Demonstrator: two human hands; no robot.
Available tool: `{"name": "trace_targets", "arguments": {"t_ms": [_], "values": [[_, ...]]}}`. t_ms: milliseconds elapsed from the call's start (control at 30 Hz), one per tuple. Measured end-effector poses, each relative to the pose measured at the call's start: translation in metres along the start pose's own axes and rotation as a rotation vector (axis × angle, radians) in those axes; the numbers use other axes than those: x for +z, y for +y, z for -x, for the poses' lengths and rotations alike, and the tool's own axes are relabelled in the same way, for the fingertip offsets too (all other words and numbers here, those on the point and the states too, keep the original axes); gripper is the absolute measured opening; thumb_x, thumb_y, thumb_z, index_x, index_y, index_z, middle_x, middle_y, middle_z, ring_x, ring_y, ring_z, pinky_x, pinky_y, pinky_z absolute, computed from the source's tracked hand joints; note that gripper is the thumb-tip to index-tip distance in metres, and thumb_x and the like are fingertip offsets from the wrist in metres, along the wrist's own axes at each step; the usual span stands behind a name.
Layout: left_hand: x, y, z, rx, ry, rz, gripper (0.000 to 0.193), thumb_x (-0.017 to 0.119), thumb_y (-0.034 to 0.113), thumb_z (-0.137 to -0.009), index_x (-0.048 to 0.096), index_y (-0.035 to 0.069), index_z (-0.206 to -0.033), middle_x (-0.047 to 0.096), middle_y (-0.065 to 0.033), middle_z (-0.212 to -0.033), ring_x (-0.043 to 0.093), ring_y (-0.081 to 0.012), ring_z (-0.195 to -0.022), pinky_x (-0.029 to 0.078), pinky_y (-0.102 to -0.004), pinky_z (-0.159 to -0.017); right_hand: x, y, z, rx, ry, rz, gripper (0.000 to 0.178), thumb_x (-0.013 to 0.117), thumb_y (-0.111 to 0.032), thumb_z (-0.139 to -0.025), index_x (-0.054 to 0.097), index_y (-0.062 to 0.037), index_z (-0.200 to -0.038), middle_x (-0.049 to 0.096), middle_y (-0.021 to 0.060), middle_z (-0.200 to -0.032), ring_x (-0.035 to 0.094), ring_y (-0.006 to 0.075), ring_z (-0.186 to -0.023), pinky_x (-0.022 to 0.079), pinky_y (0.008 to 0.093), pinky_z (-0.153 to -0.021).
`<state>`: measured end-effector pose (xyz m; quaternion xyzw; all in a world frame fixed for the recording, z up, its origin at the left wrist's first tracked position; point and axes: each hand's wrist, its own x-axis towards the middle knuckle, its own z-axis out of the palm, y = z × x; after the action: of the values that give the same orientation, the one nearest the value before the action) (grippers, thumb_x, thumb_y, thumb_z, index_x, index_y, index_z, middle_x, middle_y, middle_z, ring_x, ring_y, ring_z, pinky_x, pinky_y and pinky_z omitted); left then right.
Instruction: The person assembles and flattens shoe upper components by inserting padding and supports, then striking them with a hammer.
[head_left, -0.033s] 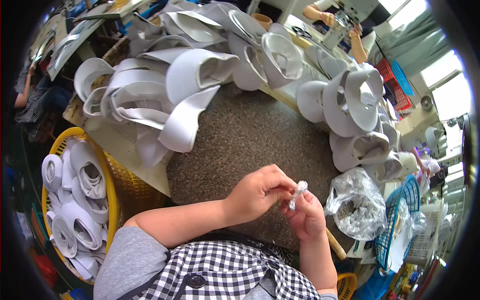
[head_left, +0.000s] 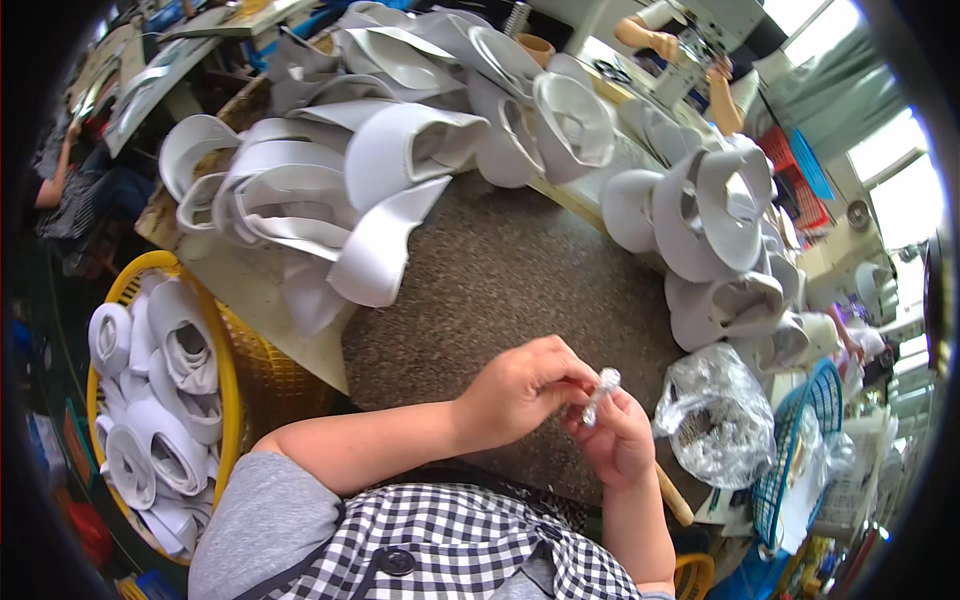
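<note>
Over the near part of the speckled brown tabletop (head_left: 500, 270), both my hands meet at a small, shiny, crumpled piece of clear plastic or foil (head_left: 605, 384). My left hand (head_left: 522, 388) pinches at its left side with thumb and fingers. From below, my right hand (head_left: 614, 436) grips it between thumb and curled fingers. Whether anything is wrapped inside it cannot be seen. Just right of my right hand lies a clear plastic bag (head_left: 718, 415) with small greyish things in it. A wooden stick or handle (head_left: 674, 497) lies close to my right wrist.
White curved cap-like pieces (head_left: 400, 150) are piled at the back left. More white visor-shaped pieces (head_left: 705, 220) stand along the right. A yellow basket (head_left: 232, 400) of rolled white pieces is at left, a blue basket (head_left: 795, 450) at right. Another person's hands (head_left: 665, 45) work at a machine beyond.
The whole view has shifted slightly to the right. Both hands keep the same hold on the crumpled piece.
</note>
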<state>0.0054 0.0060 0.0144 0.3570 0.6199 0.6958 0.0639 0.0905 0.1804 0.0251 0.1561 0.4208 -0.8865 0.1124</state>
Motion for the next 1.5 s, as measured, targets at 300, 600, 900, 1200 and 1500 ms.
{"name": "trace_targets", "arguments": {"t_ms": [300,600,900,1200,1500], "values": [[0.006,0.004,0.015,0.309,0.125,-0.178,0.025,0.069,-0.003,-0.078,0.065,0.006,-0.101,0.062,-0.0078,-0.09,0.064,-0.0214,-0.079,0.053,-0.0311,-0.066,0.011,0.013,0.007,-0.086,-0.06,-0.043,0.033,0.071,-0.023,-0.086,0.061,-0.0008,-0.108,0.065,0.0079,-0.1,0.061,0.0177,-0.092,0.048,0.0337,-0.085],[-0.072,0.039,-0.003,0.322,0.28,-0.798,0.031,0.079,0.021,-0.074,0.065,0.008,-0.098,0.062,-0.0086,-0.1,0.06,-0.0271,-0.094,0.049,-0.0367,-0.08,0.012,0.016,0.01,-0.101,-0.067,-0.081,0.024,0.064,-0.022,-0.092,0.058,-0.0028,-0.104,0.063,0.0108,-0.097,0.062,0.02,-0.088,0.05,0.0337,-0.081],[-0.07,0.054,0.006,-0.019,-0.116,-1.016,0.035,0.069,0.008,-0.075,0.066,0.012,-0.11,0.064,-0.0047,-0.082,0.06,-0.0227,-0.085,0.045,-0.039,-0.085,-0.003,-0.001,0.015,-0.433,0.005,-0.189,0.021,0.057,-0.019,-0.096,0.052,-0.0054,-0.111,0.058,0.0095,-0.092,0.054,0.0158,-0.079,0.044,0.0293,-0.069],[-0.044,0.021,-0.049,0.599,-0.477,-1.133,0.008,0.062,0.013,-0.077,0.065,0.015,-0.084,0.066,0.004,-0.089,0.059,-0.0195,-0.11,0.017,-0.0563,-0.114,-0.021,-0.013,0.042,-0.598,0.175,0.099,0.022,0.059,-0.016,-0.096,0.05,-0.0037,-0.112,0.061,0.0107,-0.092,0.059,0.0174,-0.08,0.049,0.0312,-0.072],[-0.023,0.027,0.002,-0.038,-0.096,-0.722,0.036,0.07,0.024,-0.082,0.063,0.006,-0.113,0.061,-0.0121,-0.115,0.056,-0.0297,-0.111,0.04,-0.0402,-0.1,-0.029,0.014,0.043,-0.517,0.277,0.424,0.019,0.059,-0.008,-0.095,0.049,-0.0004,-0.109,0.066,0.0097,-0.097,0.063,0.015,-0.089,0.049,0.0283,-0.081]]}}
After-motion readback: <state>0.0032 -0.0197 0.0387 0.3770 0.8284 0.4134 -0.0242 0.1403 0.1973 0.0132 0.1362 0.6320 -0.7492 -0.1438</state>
